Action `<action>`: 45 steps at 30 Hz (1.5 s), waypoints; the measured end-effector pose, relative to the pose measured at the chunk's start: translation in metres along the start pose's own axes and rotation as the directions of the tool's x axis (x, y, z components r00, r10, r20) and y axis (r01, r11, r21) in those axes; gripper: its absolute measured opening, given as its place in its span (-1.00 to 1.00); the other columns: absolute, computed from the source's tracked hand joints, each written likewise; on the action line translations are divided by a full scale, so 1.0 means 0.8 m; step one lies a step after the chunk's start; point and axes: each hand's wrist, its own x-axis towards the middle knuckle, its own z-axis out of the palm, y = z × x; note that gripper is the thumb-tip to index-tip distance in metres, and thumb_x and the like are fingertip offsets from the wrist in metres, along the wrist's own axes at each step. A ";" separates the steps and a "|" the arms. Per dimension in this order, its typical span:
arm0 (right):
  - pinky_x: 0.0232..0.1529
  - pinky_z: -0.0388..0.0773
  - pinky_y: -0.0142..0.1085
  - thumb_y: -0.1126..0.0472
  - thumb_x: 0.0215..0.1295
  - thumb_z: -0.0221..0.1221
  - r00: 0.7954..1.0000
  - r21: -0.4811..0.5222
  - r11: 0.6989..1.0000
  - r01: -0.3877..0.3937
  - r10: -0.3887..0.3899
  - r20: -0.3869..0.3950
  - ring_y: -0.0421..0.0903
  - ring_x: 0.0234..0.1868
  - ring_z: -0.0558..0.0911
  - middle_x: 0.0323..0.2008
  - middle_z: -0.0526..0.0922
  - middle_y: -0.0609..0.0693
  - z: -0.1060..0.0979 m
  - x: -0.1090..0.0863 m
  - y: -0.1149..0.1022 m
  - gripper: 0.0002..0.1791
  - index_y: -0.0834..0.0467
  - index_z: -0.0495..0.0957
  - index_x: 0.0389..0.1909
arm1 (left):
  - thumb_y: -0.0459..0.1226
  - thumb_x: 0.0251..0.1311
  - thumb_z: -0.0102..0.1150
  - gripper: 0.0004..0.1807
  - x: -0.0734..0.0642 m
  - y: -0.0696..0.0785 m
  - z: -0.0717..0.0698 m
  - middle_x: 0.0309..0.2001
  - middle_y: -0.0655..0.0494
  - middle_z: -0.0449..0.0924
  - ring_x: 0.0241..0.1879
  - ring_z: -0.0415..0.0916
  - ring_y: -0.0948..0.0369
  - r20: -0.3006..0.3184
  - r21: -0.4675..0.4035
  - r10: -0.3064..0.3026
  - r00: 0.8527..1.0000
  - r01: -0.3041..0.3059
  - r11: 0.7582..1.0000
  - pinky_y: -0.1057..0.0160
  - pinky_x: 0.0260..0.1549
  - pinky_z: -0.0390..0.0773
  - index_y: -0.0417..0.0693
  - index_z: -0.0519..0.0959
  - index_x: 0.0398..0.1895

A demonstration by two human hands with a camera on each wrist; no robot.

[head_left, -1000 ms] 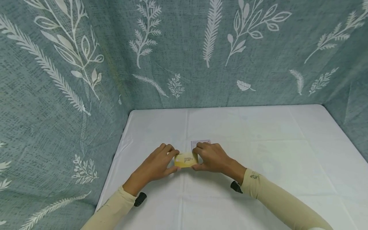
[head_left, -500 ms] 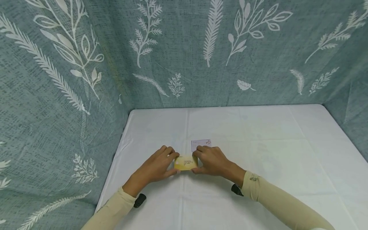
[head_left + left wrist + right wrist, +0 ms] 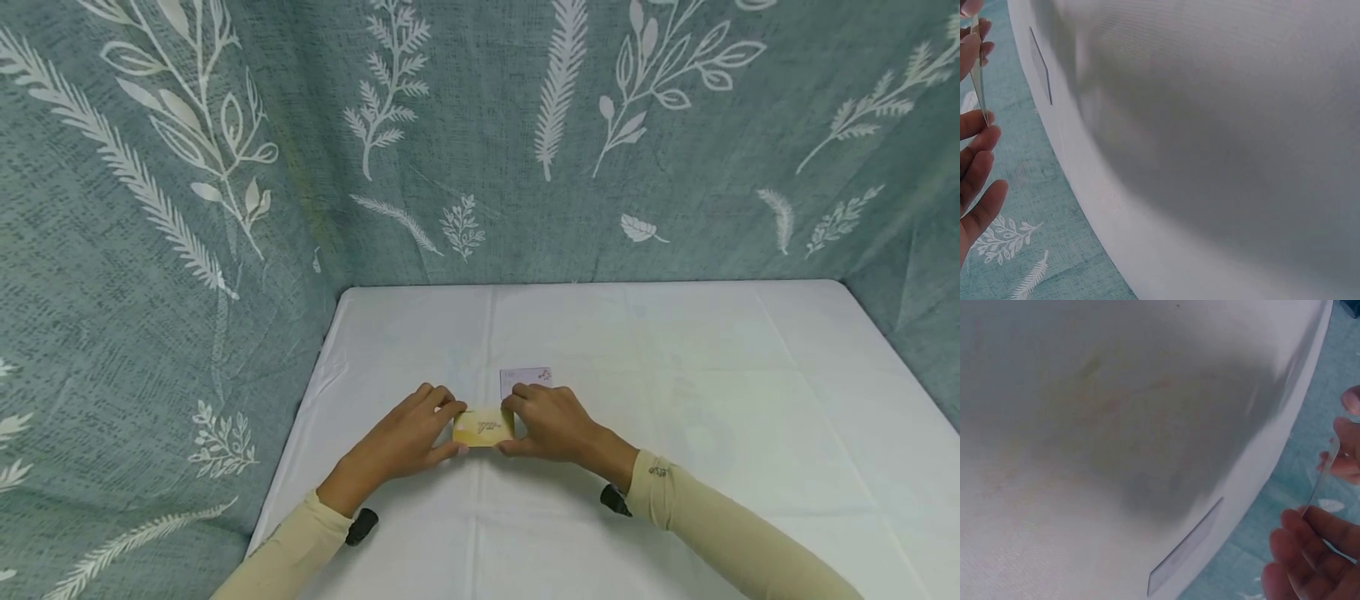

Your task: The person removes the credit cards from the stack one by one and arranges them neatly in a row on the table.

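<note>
A yellow card [image 3: 483,427] with dark lettering is held between both hands in the head view. My left hand [image 3: 412,429] pinches its left edge between thumb and fingers; my right hand [image 3: 551,422] pinches its right edge the same way. Both wrist views show the card [image 3: 1319,481] nearly edge-on and raised above the table. Just beyond it, a pale lilac card [image 3: 525,377] with a small reddish print in its upper right corner lies flat, its near right part hidden behind the right hand. That lilac card [image 3: 1040,65] shows as a thin slanted shape in the left wrist view.
The table [image 3: 675,375] wears a white cloth with fold creases. A green curtain [image 3: 480,150] with white leaf prints hangs behind it and at the left side. A small dark device [image 3: 362,527] sits under the left wrist, and another dark device [image 3: 615,500] under the right.
Both hands have shifted slightly toward the body with the yellow card between them. More of the lilac card shows now than a second ago.
</note>
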 end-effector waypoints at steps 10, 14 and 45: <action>-0.65 0.17 -0.47 -0.32 -0.01 0.42 1.000 -0.020 1.000 0.015 -0.014 0.014 -0.31 -0.53 0.33 -0.47 0.54 -0.17 0.001 0.004 -0.003 -0.46 0.05 0.68 -0.25 | 0.08 0.12 0.42 -0.38 -0.005 0.000 -0.004 -0.04 0.06 0.55 -0.16 0.41 0.19 -0.016 0.007 0.013 1.000 -0.013 1.000 0.28 -0.19 0.50 -0.13 0.60 0.13; -0.65 0.18 -0.46 -0.34 -0.01 0.42 1.000 -0.024 1.000 0.008 -0.008 0.018 -0.30 -0.52 0.35 -0.45 0.55 -0.17 0.001 0.006 -0.003 -0.44 0.05 0.67 -0.23 | 0.05 0.11 0.45 -0.40 -0.006 -0.002 -0.003 -0.05 0.06 0.54 -0.16 0.41 0.19 -0.044 0.025 0.030 0.999 -0.028 0.999 0.29 -0.19 0.51 -0.13 0.60 0.11; -0.63 0.21 -0.47 -0.37 0.00 0.39 0.999 -0.044 0.998 0.033 -0.032 0.032 -0.30 -0.52 0.38 -0.43 0.55 -0.17 0.010 0.026 -0.016 -0.41 0.07 0.62 -0.25 | 0.01 0.14 0.43 -0.45 -0.021 -0.015 -0.001 -0.06 0.07 0.55 -0.15 0.39 0.19 0.031 -0.063 -0.056 0.998 0.058 0.996 0.25 -0.16 0.49 -0.14 0.61 0.08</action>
